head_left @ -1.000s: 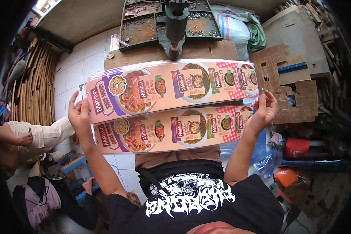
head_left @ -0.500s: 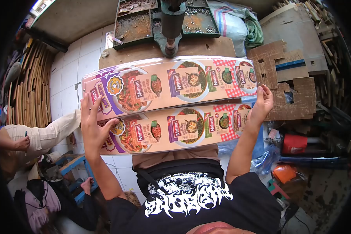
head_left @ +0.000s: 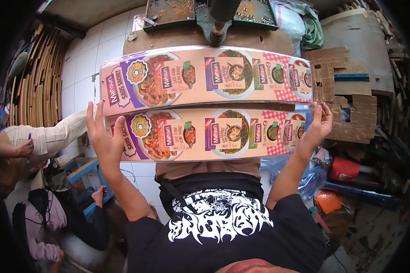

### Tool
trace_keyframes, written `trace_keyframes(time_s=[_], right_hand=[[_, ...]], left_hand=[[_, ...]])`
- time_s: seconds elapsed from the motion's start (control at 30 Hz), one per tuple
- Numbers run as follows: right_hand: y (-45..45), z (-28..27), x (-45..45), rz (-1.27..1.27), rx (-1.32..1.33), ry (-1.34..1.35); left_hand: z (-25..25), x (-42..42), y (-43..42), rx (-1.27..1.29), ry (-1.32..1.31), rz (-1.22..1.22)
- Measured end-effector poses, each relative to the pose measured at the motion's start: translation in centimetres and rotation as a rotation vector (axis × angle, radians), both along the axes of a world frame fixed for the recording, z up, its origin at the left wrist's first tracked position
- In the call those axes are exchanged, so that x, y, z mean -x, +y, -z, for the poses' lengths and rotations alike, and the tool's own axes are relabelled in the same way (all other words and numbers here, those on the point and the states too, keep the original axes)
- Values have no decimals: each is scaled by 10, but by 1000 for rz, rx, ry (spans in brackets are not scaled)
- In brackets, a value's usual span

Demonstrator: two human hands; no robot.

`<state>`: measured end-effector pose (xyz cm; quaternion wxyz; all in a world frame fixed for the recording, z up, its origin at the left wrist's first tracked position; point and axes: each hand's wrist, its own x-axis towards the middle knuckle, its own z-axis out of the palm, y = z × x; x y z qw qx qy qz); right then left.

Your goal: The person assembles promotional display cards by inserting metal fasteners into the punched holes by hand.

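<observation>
Around us spreads a white tiled floor (head_left: pixel 84 61), with a tall row of brown boards (head_left: pixel 38 86) standing along the left side and cut brown panels (head_left: pixel 357 120) lying to the right. At the left we see a person in pale trousers (head_left: pixel 61 136), and below, someone in mauve and dark clothing (head_left: pixel 52 214).

Ahead of us is a brown worktop (head_left: pixel 177 42). Two long printed strips lie one behind the other between our hands: the far strip (head_left: pixel 196 91) reaches over the near edge of the worktop, its upper edge showing several layers, while the near strip (head_left: pixel 196 148) sits closer to our body, above our lap. Both carry pictures of food dishes and the word "Mahsuri".

Just beyond the far strip stands a dark metal machine (head_left: pixel 221 22), with green trays (head_left: pixel 173 16) of small metal pieces behind it and white and green sacks farther right.

Our left hand (head_left: pixel 107 141) is at the left end of the strips, its grip apart, thumb raised away from the fingers. Our right hand (head_left: pixel 318 127) is at the right end, fingertips by the far strip's near corner; we cannot tell whether its grip is closed on it.

Smallest of all, dark holes mark the far strip's left end.
</observation>
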<state>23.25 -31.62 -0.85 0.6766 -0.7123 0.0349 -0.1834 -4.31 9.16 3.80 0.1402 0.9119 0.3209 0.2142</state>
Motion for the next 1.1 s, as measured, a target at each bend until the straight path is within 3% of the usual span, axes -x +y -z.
trace_keyframes(time_s=[0.17, 0.23, 0.33, 0.77, 1.1], right_hand=[[-26, 24, 25, 21, 203, 106], [-29, 22, 36, 13, 245, 136], [-25, 18, 43, 17, 269, 148], [-16, 8, 50, 20, 260, 116], [-14, -14, 54, 48, 275, 82]], left_hand=[[24, 33, 0, 16, -3, -118], [27, 41, -3, 302, -36, -256], [30, 41, -11, 383, -112, -350], [29, 38, -16, 353, -231, -361], [28, 45, -8, 574, -325, -347]])
